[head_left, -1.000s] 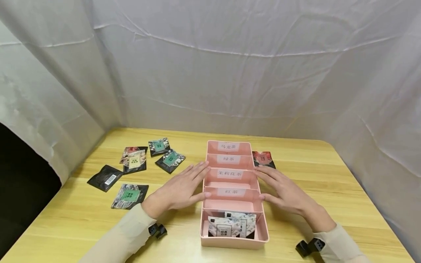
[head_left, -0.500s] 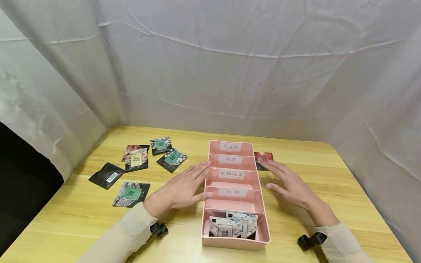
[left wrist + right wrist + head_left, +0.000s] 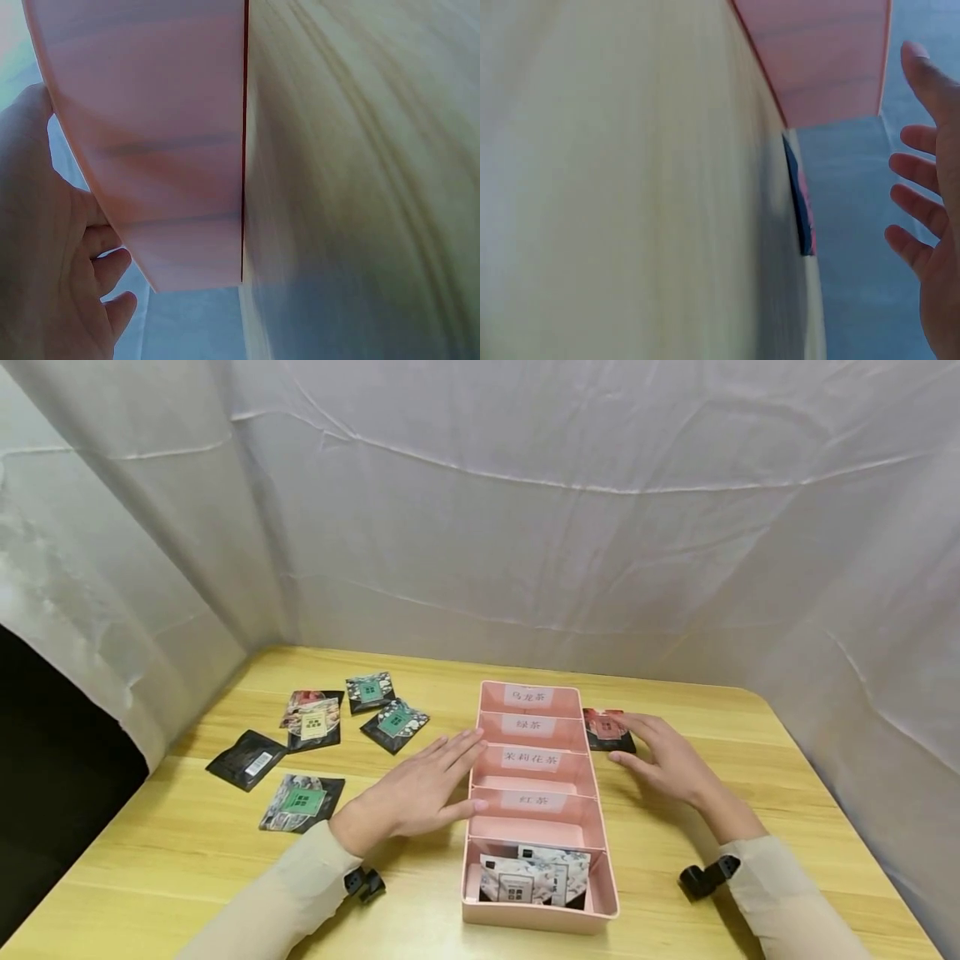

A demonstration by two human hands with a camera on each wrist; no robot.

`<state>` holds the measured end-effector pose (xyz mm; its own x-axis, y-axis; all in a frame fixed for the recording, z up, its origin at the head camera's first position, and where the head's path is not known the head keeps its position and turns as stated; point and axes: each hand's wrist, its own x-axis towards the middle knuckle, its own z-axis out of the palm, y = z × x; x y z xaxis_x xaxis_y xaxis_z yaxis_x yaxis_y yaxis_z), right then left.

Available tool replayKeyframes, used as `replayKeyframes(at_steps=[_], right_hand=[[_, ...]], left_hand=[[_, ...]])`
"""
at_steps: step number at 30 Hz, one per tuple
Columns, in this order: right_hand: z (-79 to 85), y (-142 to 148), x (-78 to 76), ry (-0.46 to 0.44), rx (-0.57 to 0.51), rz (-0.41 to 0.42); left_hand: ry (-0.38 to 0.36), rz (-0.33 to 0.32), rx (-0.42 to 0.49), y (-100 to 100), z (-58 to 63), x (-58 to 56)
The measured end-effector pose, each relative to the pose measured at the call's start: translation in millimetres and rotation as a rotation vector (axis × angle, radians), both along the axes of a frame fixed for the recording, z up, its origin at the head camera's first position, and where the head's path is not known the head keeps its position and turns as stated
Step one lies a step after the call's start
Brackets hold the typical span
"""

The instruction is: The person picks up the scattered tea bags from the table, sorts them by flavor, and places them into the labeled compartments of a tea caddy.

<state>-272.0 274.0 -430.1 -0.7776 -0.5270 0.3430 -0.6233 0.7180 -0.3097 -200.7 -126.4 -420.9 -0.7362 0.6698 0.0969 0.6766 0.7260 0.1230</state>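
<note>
Pink divided box [image 3: 536,918]: white labels [image 3: 530,758] inside, back to front, read 乌龙茶, 绿茶, 茉莉花茶, 红茶. Packets [image 3: 313,723]: print too small to read reliably.

Wood-grain table [image 3: 750,752], pink divided box [image 3: 536,918], sachets [image 3: 395,725]

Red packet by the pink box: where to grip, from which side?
I'd pinch the red packet by its right edge, coming from the right with the right hand. It's thin and lies flat, and the pink box stands close on its left.
</note>
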Motion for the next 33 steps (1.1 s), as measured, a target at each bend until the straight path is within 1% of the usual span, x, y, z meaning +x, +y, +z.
replayKeyframes(at_steps=[4, 12, 18, 22, 24, 29, 33], right_hand=[[-3.6, 1.7, -13.5, -0.030, 0.003, -0.018], [-4.1, 4.3, -35.9, -0.149, 0.022, -0.052], [-3.4, 7.3, -51.5, -0.236, 0.050, -0.066], [-6.1, 9.6, -61.2, -0.300, 0.043, -0.089], [-7.4, 10.0, -65.4, -0.319, 0.036, -0.090], [-12.8, 13.2, -75.8, -0.335, 0.028, -0.085], [-16.5, 15.4, -82.1, -0.372, 0.030, -0.089]], left_hand=[[0.002, -0.002, 0.002, 0.1, -0.5, -0.2], [0.016, -0.013, -0.001, -0.2, -0.6, 0.3], [0.010, -0.011, -0.010, -0.2, 0.3, 0.6], [0.007, -0.008, -0.013, 0.0, 0.2, 0.2], [0.004, -0.004, -0.017, -0.1, -0.1, 0.1], [-0.001, -0.002, -0.016, 0.2, 0.0, 0.0], [0.006, -0.007, -0.015, 0.5, -0.8, -0.7]])
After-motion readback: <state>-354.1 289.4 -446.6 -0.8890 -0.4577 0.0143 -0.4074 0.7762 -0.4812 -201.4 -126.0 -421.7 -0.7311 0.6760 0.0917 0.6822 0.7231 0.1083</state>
